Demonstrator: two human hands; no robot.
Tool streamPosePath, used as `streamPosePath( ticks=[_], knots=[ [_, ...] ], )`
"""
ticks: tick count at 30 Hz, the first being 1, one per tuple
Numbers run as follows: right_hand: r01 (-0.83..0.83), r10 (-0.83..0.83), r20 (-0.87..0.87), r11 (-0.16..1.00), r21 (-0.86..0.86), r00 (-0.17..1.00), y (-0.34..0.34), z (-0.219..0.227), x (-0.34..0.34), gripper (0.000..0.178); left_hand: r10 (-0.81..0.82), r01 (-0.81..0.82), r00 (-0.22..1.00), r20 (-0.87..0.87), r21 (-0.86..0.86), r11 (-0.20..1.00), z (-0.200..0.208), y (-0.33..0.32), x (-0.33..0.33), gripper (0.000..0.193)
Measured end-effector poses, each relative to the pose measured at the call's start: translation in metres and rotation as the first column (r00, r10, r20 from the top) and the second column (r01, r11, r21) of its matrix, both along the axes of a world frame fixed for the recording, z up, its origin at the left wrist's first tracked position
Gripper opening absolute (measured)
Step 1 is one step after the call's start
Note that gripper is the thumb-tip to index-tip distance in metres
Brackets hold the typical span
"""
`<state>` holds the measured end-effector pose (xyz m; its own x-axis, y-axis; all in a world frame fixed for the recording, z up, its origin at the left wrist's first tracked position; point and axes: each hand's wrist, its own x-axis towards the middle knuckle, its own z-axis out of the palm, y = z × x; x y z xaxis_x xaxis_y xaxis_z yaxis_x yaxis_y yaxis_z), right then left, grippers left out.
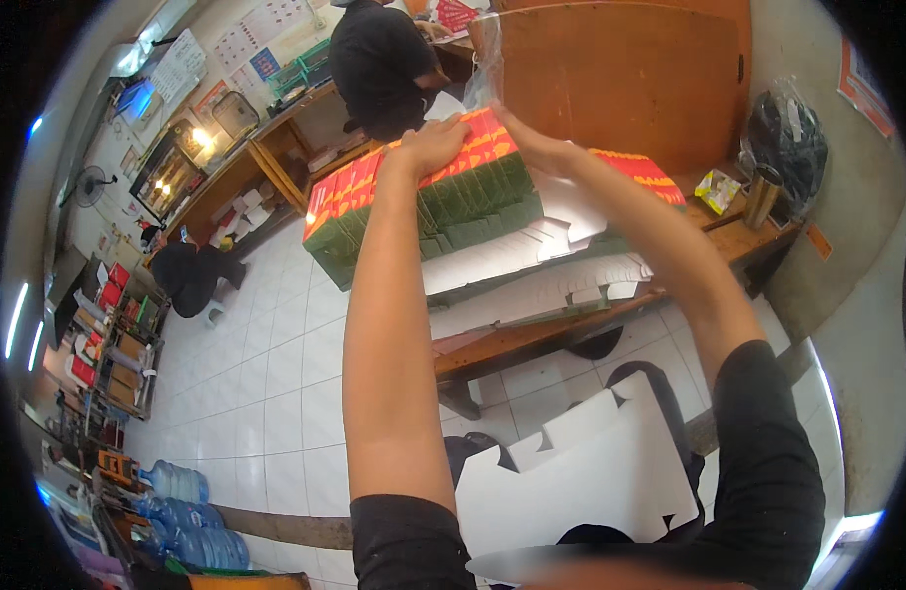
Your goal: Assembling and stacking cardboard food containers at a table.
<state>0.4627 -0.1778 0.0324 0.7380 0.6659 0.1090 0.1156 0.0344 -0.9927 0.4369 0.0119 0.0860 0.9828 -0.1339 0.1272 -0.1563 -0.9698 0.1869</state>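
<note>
Toward the surface's (546,341) left end, left fingers (455,134) rest half-spread on boxes (473,193); right fingers' (509,122) grip unclear; uneven pushing could topple them.

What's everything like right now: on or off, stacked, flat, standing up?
Red-orange and green boxes, lined up in a row
Left hand, laid on top of them
Right hand, at their right end
White card, lying flat
Tube light, on
Metal cup, standing
Fan, can't tell if spinning
</note>
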Motion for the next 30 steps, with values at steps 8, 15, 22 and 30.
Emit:
streamPosePath(
  ticks=[8,15,22,30],
  knots=[
    [0.443,-0.503,0.568,0.860,0.253,0.652,-0.118,-0.075,-0.199,0.033,-0.092,0.091,0.995,0.034,0.029,0.995,0.005,-0.001,-0.007,0.056],
    [0.564,0.073,0.867,0.732,-0.382,0.493,-0.143,-0.178,-0.319,0.051,-0.126,0.162,0.983,0.132,-0.312,0.936,-0.003,0.003,-0.004,0.078],
    [0.557,-0.121,0.871,0.808,-0.192,0.476,-0.155,-0.183,-0.320,0.042,-0.230,0.158,0.340,0.912,0.186,0.970,0.027,-0.039,-0.119,0.036],
    [0.461,-0.114,0.912,0.883,-0.089,0.395,-0.156,-0.192,-0.321,0.042,-0.231,0.234,0.972,0.048,-0.055,0.971,-0.192,-0.111,-0.379,0.078]
  ],
)
